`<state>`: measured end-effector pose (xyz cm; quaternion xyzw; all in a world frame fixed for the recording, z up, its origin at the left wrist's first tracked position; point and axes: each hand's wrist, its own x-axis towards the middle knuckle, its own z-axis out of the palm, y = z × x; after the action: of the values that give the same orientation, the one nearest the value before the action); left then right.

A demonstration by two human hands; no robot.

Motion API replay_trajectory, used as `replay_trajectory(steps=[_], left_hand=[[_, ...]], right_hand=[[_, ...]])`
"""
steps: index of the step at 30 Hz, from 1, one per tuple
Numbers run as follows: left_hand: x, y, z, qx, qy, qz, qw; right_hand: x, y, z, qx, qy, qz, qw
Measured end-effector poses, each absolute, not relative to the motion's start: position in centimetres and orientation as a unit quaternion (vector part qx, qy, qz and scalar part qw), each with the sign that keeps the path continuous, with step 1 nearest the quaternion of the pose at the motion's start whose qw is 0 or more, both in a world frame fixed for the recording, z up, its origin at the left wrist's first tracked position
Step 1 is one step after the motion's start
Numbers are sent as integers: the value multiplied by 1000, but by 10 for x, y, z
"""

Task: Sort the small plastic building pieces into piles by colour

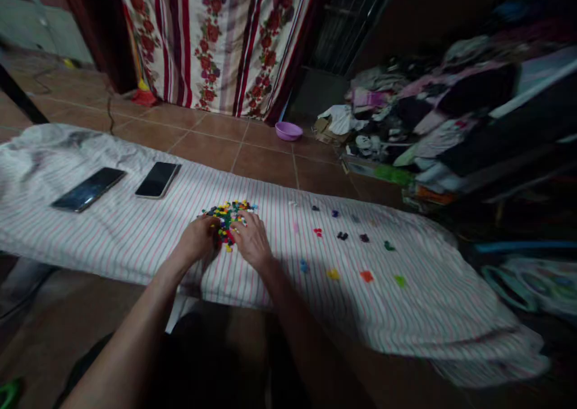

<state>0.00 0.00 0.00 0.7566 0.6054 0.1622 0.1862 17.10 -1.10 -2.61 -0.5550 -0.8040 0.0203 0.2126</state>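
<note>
A pile of small multicoloured plastic pieces (225,217), perhaps tiny building bricks, lies on a striped cloth (252,286). My left hand (198,239) is at the pile's left side, its fingers curled in against the pieces; whatever they pinch is hidden. On the right side my right hand (253,239) reaches over the pile with its fingers apart, touching the pieces. Further right, small same-colour groups sit in rough rows, among them red pieces (318,232), blue pieces (304,266), yellow pieces (333,274), orange pieces (366,275) and lime green pieces (399,281).
Two dark-screened devices lie left on the cloth: a larger tablet or phone (89,189) and a phone (157,179). Beyond the cloth's far edge, a purple basin (288,131) stands on the tiled floor before a floral curtain (211,42). Clothes (406,103) are heaped at right.
</note>
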Motion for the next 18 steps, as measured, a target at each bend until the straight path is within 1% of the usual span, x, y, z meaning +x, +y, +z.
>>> replay_trajectory(steps=[6,12,15,18], left_hand=[[-2,0,-3,758,605,160,181],[-7,-1,-7,750,620,176,148],[-10,-1,-6,747,631,158,137],[-11,-3,-5,743,640,127,147]], right_hand=[[170,-9,-23,-549,-806,45,215],[172,-10,-29,-541,-808,52,226],[174,-10,-32,-540,-807,49,237],[175,-10,-33,-538,-805,46,246]])
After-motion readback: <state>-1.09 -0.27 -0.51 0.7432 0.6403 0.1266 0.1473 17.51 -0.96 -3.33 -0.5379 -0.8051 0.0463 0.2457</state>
